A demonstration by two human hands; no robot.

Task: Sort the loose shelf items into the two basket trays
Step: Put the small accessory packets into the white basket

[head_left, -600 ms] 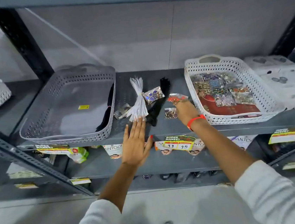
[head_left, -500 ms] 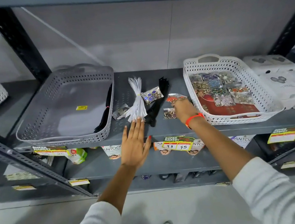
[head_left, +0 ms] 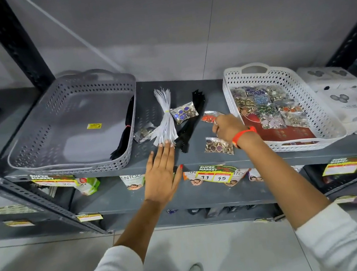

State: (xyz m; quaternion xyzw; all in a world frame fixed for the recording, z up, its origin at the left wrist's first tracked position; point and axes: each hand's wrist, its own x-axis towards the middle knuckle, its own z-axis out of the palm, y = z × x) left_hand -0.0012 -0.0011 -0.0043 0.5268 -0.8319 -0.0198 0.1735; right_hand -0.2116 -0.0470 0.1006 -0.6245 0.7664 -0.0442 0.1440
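Sorting by type: right hand (head_left: 227, 127) pinches an orange-bead packet (head_left: 210, 116) on the shelf (head_left: 197, 155) beside the white tray (head_left: 327, 118) of similar packets; left hand (head_left: 163, 172), open and flat, touches the white zipper bundle (head_left: 164, 119) near the grey tray (head_left: 40, 137).

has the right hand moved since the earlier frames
Yes. The right hand has lifted the orange packet up and toward the white basket tray, uncovering the packet of purple buttons still on the shelf.

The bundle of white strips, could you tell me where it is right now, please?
In the head view, the bundle of white strips lies on the shelf between the grey basket tray and the black bundle, its near end under the left hand's fingertips.
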